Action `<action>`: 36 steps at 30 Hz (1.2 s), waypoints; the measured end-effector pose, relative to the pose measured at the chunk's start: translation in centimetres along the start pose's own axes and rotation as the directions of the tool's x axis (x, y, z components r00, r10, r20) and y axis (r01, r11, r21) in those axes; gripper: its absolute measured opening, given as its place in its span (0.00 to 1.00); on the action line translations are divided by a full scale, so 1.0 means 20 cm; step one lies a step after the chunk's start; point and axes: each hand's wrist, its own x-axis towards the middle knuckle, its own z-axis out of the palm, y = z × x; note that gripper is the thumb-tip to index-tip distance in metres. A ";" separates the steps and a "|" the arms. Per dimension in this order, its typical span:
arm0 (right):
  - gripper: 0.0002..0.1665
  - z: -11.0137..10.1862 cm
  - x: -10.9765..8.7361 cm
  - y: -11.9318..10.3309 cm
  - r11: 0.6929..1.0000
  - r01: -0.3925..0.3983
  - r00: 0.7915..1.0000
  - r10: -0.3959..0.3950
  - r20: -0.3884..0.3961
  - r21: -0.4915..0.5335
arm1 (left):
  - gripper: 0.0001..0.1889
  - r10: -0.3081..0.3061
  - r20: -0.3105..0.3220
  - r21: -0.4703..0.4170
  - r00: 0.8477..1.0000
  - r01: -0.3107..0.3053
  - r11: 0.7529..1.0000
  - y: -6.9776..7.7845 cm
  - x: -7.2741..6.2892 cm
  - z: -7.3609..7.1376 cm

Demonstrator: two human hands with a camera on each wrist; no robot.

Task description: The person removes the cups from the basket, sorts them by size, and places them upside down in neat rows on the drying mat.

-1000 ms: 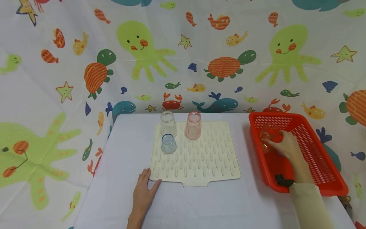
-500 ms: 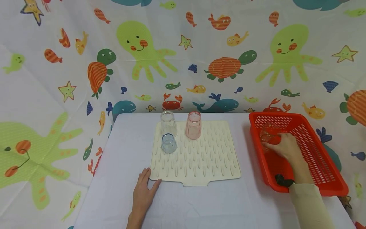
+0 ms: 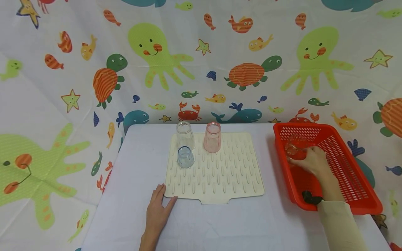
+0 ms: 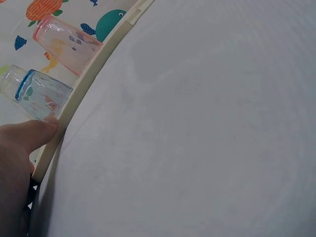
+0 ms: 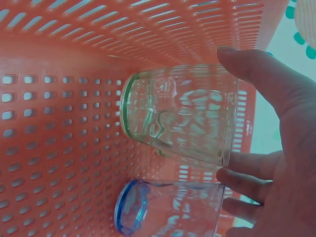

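Observation:
My right hand (image 3: 311, 160) reaches into the red basket (image 3: 355, 174). In the right wrist view its thumb and fingers lie on opposite sides of a green-rimmed glass (image 5: 187, 108), pinching it near its base. Right beside that glass, by the lower fingers, is a blue-rimmed glass (image 5: 173, 207). My left hand (image 3: 157, 211) rests at the front left corner of the cream drying mat (image 3: 216, 181), fingers straight along the side and thumb (image 4: 42, 131) on the edge. On the mat stand a tall clear glass (image 3: 184, 136), a pink glass (image 3: 213, 138) and a small blue glass (image 3: 185, 157).
A white cloth covers the table (image 3: 216, 230). The basket sits at the table's right side, its perforated walls rising around the right hand. A curtain (image 3: 201, 62) printed with sea animals hangs behind the table and along its sides.
Inside the basket my right hand has shifted a little, its fingers dipping lower around the glass. The left hand and the glasses on the mat have stayed where they were.

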 end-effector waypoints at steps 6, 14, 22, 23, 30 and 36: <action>0.57 0.00 -0.01 -0.01 1.000 -0.010 1.000 0.010 0.011 -0.010 | 0.39 0.000 -0.003 -0.009 1.000 0.000 1.000 0.00 0.00 0.00; 0.59 -0.02 -0.02 -0.03 0.998 -0.060 0.998 0.060 0.020 0.026 | 0.40 -0.014 0.012 -0.007 1.000 0.014 1.000 0.00 0.00 0.00; 0.59 -0.06 -0.02 -0.06 0.996 -0.063 0.998 0.062 0.006 0.069 | 0.40 -0.019 0.016 0.002 1.000 0.019 1.000 0.00 0.00 0.00; 0.59 -0.06 -0.02 -0.07 0.996 -0.061 0.998 0.062 0.000 0.072 | 0.40 -0.018 0.016 0.002 1.000 0.018 1.000 0.00 0.00 0.00; 0.65 -0.12 -0.06 -0.11 0.992 -0.074 0.996 0.078 -0.037 0.098 | 0.40 -0.008 0.001 -0.005 1.000 0.008 1.000 0.00 0.00 0.00; 0.62 -0.18 -0.10 -0.15 0.988 -0.046 0.994 0.060 -0.087 0.149 | 0.39 0.004 -0.002 -0.007 1.000 -0.004 1.000 -0.01 0.00 0.00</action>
